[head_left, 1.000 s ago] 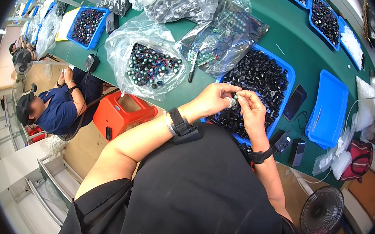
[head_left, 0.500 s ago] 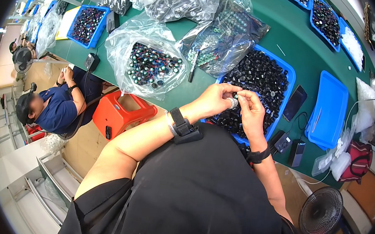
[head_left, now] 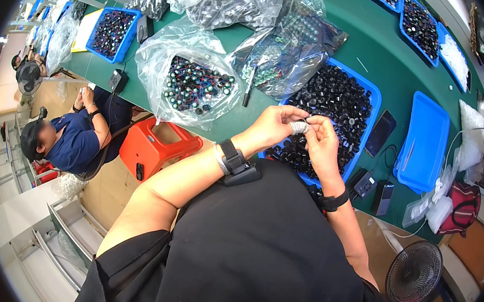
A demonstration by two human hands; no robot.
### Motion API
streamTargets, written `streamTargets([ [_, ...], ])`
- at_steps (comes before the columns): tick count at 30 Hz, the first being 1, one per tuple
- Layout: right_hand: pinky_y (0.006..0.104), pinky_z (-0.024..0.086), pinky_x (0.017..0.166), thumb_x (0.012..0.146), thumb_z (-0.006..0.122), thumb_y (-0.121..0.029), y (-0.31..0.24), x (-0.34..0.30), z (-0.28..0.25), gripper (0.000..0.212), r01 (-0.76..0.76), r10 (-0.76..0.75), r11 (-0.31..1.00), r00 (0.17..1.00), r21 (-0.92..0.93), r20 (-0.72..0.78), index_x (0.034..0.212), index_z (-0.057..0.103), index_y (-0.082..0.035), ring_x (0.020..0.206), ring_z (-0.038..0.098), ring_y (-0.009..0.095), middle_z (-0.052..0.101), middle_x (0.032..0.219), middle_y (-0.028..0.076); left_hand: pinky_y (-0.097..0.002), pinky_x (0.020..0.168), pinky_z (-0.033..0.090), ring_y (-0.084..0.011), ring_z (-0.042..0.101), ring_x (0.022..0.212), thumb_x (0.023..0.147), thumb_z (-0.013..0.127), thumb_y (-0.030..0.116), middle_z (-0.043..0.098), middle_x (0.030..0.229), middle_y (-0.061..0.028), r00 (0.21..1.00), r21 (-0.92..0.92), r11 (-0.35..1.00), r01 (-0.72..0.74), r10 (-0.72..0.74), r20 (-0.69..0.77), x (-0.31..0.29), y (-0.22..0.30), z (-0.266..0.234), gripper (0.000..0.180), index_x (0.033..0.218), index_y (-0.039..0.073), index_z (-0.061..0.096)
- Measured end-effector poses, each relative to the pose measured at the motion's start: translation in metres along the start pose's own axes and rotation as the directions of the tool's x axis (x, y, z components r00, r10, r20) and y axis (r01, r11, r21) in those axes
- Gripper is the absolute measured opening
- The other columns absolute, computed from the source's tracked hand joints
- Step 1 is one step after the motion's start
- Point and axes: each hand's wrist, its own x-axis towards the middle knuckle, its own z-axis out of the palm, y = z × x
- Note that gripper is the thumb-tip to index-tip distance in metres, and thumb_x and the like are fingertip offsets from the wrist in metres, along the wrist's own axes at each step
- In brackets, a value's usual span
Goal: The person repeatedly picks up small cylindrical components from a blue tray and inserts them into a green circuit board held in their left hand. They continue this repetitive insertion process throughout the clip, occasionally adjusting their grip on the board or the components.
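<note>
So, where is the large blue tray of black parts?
In the head view, the blue tray is right of centre on the green table, beneath the hands, a dark phone beside its right edge.

Main tray [head_left: 377, 106] sits on the bench [head_left: 395, 72], small parts [head_left: 340, 96] in it! 1 phone [head_left: 380, 132] just right, 1 outer tray [head_left: 427, 134] farther right; over left, 1 bag [head_left: 150, 60] holding wired pieces [head_left: 193, 85]!

The head camera is looking steeply down from above the wearer's black shirt [head_left: 268, 241], facing forward over the green desk [head_left: 394, 78]; it is viewing the left hand [head_left: 273, 125] and right hand [head_left: 324, 144] from nearby, its fisheye lens bending straight edges toward the rim
</note>
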Motion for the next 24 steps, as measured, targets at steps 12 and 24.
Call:
streamTargets([
  [12, 0.0201, 0.044, 0.055, 0.094, 0.053, -0.014, 0.011, 0.006, 0.003, 0.013, -0.122, 0.122, 0.992, 0.992, 0.008, 0.029, 0.1, 0.056, -0.003, 0.061, 0.049, 0.006, 0.058, 0.083, 0.003, -0.0267, 0.077, 0.049, -0.0117, 0.06, 0.085, 0.086, 0.053, 0.0, 0.063, 0.091, -0.0058, 0.962, -0.074, 0.997, -0.018, -0.003, -0.273, -0.008, -0.035, -0.047, 0.029, 0.115, -0.001, 0.057],
  [24, 0.0383, 0.05, 0.065, 0.089, 0.057, -0.018, 0.049, 0.089, 0.103, 0.021, 0.143, -0.016, 0.883, 0.961, -0.447, 0.275, 0.098, 0.052, 0.0, 0.071, 0.064, 0.031, 0.064, 0.079, 0.017, -0.0254, 0.075, 0.053, -0.0145, 0.063, 0.082, 0.087, 0.06, 0.006, 0.065, 0.092, -0.0083, 0.914, -0.225, 0.931, 0.288, -0.337, -0.226, -0.037, -0.103, -0.1, 0.025, 0.109, -0.005, 0.059],
])
